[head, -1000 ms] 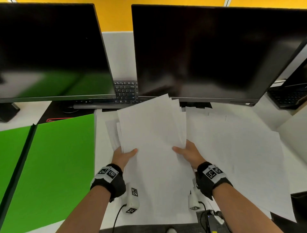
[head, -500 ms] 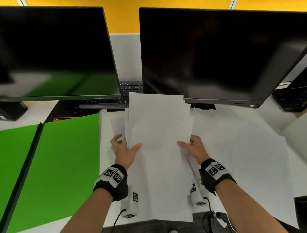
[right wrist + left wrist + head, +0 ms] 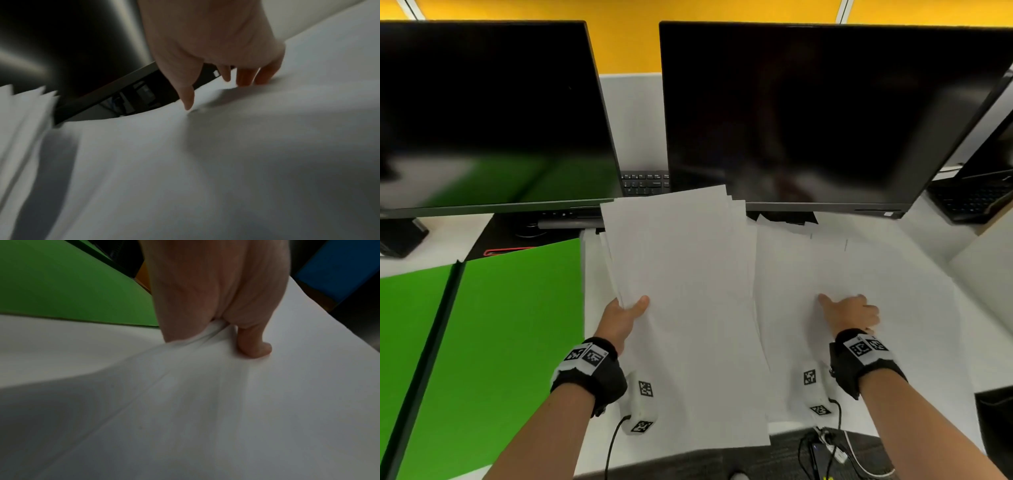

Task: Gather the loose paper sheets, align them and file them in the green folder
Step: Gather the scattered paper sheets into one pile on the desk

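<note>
Two monitors [image 3: 493,113], one green folder [image 3: 510,325]; left hand [image 3: 619,317] pinching paper stack [image 3: 688,291].

Likely an office: two monitors [image 3: 808,113], a keyboard [image 3: 645,183], white desk [image 3: 441,233].

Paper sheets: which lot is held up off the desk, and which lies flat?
The fanned stack pinched by the left hand is raised. The sheets under the right hand lie flat.

The head view is bright and even, with bent edges. Both wrist views are dim, grainy and blurred, perhaps from motion.
</note>
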Motion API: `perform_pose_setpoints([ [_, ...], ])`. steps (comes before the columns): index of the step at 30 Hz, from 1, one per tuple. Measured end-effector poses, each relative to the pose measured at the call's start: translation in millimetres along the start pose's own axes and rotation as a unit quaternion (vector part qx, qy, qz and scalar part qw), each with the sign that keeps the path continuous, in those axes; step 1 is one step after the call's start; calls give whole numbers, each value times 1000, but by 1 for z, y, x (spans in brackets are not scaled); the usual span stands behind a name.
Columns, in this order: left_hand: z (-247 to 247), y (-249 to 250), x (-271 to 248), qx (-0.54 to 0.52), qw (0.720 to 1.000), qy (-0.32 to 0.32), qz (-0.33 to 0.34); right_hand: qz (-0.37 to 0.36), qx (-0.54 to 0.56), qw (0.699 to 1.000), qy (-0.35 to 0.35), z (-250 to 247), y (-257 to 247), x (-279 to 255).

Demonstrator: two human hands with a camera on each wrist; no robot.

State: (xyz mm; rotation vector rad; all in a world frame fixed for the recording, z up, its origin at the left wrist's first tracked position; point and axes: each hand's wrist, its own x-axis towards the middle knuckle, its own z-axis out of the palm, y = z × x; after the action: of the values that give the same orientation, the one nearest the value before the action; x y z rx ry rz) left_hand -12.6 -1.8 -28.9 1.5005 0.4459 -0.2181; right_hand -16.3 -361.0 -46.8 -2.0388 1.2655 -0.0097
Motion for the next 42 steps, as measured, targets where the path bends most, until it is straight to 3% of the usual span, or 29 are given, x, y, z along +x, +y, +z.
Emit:
perform_pose_setpoints([
  [4,14,-2,5,7,999,-9,-37,-94,56,989,-99,17,-14,-8],
  [7,24,-1,6,21,997,-31,-62,-118,79,977,-160,29,-23,-23],
  [18,42,-14,13,56,992,-53,-104,-198,85,935,-281,58,-26,-45],
  [24,19,-17,13,17,991,-66,-119,-182,216,900,-332,39,-23,-39],
  [27,11,-11,4,4,988,-110,-111,-151,233,870,-409,30,-26,-46],
  [30,9,-5,-5,2,990,-122,-78,-144,236,851,-447,26,-29,-59],
  [33,10,9,-15,-9,996,-89,-18,-173,274,853,-409,12,-41,-74],
  [36,13,33,-29,-33,995,-44,80,-254,306,845,-358,-14,-61,-92],
  [42,26,106,-63,-64,957,-18,283,-414,397,776,-263,-72,-104,-130],
])
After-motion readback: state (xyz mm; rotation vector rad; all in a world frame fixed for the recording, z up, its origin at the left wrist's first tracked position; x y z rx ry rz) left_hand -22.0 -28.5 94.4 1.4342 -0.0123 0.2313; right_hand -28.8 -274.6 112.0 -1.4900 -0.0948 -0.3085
